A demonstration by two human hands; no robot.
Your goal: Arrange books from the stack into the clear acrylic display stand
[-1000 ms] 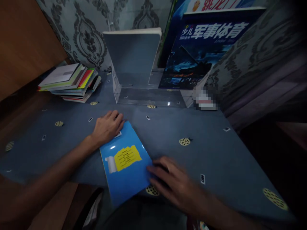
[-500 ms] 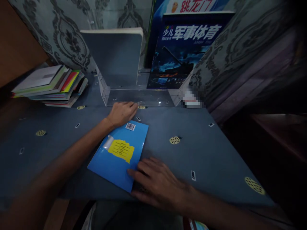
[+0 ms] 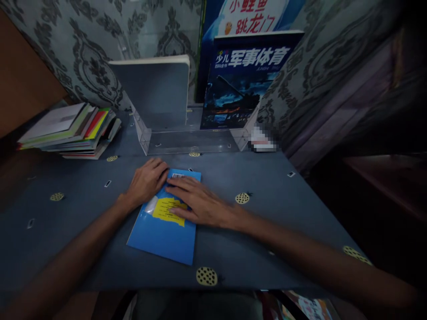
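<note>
A blue book with a yellow patch and a barcode lies flat on the table, closed. My left hand rests at its upper left edge, the fingers bent and close together; whether they grip the edge is hidden. Across the upper part of the cover lies my right hand, its fingers spread and pointing left, partly over the barcode and the yellow patch. The fingertips of both hands are near each other at the top of the book.
A clear acrylic stand at the back holds a grey-backed book and a dark blue book. At the left is a stack of books. A patterned cloth covers the table.
My right hand has moved up from the book's lower right edge onto its cover. My left hand has shifted left and slightly down. The book has turned a little, and the view has tilted up.
</note>
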